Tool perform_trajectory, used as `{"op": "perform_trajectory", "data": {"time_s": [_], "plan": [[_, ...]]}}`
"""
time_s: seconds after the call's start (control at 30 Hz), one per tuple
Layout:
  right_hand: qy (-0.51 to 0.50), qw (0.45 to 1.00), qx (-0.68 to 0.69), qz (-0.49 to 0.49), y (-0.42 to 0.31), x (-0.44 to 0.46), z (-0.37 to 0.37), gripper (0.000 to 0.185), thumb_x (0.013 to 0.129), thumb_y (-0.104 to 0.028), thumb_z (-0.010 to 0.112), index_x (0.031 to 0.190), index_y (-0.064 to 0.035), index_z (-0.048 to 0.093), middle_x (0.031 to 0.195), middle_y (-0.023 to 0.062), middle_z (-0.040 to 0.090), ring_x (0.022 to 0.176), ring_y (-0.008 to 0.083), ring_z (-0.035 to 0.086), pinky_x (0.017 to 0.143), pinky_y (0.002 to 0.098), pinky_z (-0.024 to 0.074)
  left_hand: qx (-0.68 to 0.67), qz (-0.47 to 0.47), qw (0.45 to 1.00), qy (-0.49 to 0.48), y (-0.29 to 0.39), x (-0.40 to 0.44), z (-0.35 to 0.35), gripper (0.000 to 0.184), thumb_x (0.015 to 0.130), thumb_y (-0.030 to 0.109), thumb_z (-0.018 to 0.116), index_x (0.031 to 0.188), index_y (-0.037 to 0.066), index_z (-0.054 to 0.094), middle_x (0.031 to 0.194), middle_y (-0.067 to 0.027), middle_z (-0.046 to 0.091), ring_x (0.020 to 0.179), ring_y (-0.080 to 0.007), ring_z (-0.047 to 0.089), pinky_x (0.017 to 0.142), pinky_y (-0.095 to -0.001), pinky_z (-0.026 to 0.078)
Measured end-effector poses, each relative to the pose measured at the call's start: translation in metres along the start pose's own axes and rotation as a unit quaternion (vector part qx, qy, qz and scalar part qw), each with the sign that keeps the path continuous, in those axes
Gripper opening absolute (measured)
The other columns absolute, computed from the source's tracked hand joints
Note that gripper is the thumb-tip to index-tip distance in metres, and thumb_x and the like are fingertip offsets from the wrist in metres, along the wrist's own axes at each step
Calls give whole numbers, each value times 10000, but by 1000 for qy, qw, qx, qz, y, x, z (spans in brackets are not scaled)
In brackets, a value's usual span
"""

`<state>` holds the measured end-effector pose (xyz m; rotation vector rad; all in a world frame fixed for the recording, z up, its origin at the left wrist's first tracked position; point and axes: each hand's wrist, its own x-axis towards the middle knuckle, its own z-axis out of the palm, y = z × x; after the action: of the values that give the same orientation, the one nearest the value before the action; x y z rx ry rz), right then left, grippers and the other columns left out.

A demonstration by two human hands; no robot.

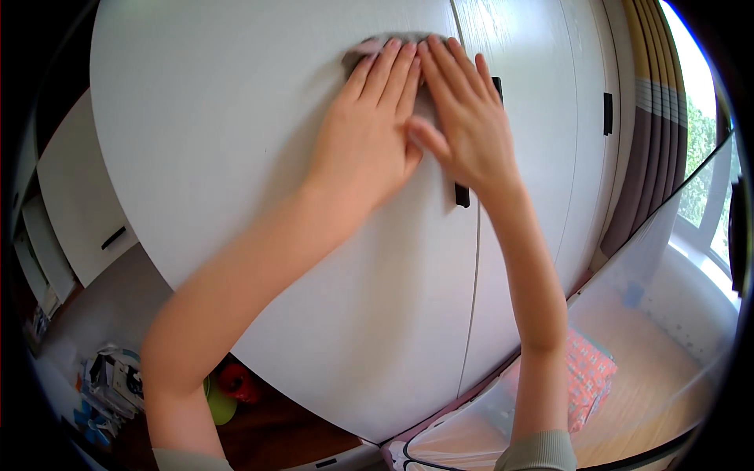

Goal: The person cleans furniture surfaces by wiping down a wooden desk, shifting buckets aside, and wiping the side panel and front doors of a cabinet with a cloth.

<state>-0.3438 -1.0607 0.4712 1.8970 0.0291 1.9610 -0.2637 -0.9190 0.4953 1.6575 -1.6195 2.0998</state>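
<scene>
A greyish cloth [360, 53] lies against a white cabinet door [212, 118], high in the view. My left hand [365, 129] is flat on it with the fingers stretched out. Beside it, my right hand [475, 129] also presses flat, its fingers straight and its thumb reaching toward the left hand. Most of the cloth is hidden under both hands; only its upper and left edges show. A black door handle [462, 195] sits just below my right hand, and part of another dark handle shows behind its fingers.
More white door panels with a black handle [608, 114] stand to the right, then a curtain [656, 118] and window. Sheer netting [667, 314] and a pink patterned bundle [589, 377] are lower right. At lower left are a pile of items [110, 385] and a red object [236, 382].
</scene>
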Motion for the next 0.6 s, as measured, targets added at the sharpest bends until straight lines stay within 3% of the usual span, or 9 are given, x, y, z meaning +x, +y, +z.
{"op": "perform_trajectory", "data": {"time_s": [0.03, 0.07, 0.17, 0.2, 0.33, 0.43, 0.53, 0.57, 0.6], "plan": [[19, 999, 23, 12, 6, 5, 1, 672, 875, -498, 541, 1311, 9, 490, 1365, 165, 482, 1299, 322, 413, 1089, 443, 304, -1, 4, 1000, 6, 0, 8, 3, 573, 848, 229, 519, 1337, -57, 437, 1423, -161, 420, 1363, -268, 335, 1135, -376, 250], [66, 998, 20, 17, 9, 10, 0, 501, 862, -331, 604, 1232, 5, 566, 1250, 158, 580, 1155, 322, 548, 996, 415, 422, -2, 7, 1000, 11, 0, 16, 5, 564, 849, 224, 526, 1332, -55, 443, 1416, -165, 429, 1357, -267, 346, 1132, -374, 257], [42, 983, 120, 134, 10, 4, -7, 387, 831, -199, 619, 1166, -6, 617, 1144, 142, 642, 1030, 302, 620, 888, 384, 498, 3, 18, 999, 51, 2, 31, 18, 489, 835, 155, 569, 1280, -38, 504, 1360, -139, 497, 1308, -243, 416, 1097, -361, 316], [73, 984, 102, 129, 10, 3, -5, 330, 798, -125, 623, 1111, -22, 654, 1051, 121, 680, 923, 268, 659, 792, 339, 530, 26, 28, 998, 59, 1, 34, 20, 460, 832, 135, 572, 1262, -22, 527, 1341, -126, 517, 1291, -232, 439, 1074, -354, 350], [50, 961, 186, 199, 20, 6, -10, 232, 790, -101, 645, 1005, -35, 700, 905, 93, 705, 790, 214, 680, 701, 279, 522, 37, 42, 995, 83, -7, 45, 18, 338, 821, 60, 563, 1154, 49, 621, 1204, -68, 624, 1165, -200, 562, 920, -325, 493], [44, 936, 261, 232, 26, 7, -16, 212, 815, -80, 619, 1005, -38, 704, 894, 94, 701, 759, 193, 676, 687, 266, 520, 7, 59, 994, 88, -11, 54, 9, 294, 816, 44, 551, 1092, 77, 647, 1084, -54, 671, 1018, -222, 638, 786, -333, 542], [98, 889, 351, 278, 28, -9, -10, 217, 856, -27, 574, 1043, -28, 683, 885, 93, 700, 763, 142, 666, 703, 258, 525, -76, -70, 993, -59, 4, 63, -18, 261, 815, 36, 546, 1053, 65, 650, 1022, -70, 681, 917, -258, 657, 748, -357, 541], [125, 867, 384, 292, 29, -18, -5, 220, 862, -17, 565, 1050, -25, 679, 884, 93, 699, 771, 136, 664, 708, 259, 526, -91, -58, 994, -29, 8, 59, -15, 250, 817, 34, 542, 1040, 61, 651, 1007, -76, 682, 897, -266, 656, 736, -362, 539], [108, 900, 326, 269, 28, -25, -3, 235, 865, 20, 546, 1063, -18, 667, 899, 87, 695, 798, 127, 655, 720, 272, 529, -105, -46, 993, 2, 14, 51, -7, 239, 819, 33, 538, 1028, 57, 652, 992, -82, 682, 876, -274, 655, 723, -368, 538]]}}
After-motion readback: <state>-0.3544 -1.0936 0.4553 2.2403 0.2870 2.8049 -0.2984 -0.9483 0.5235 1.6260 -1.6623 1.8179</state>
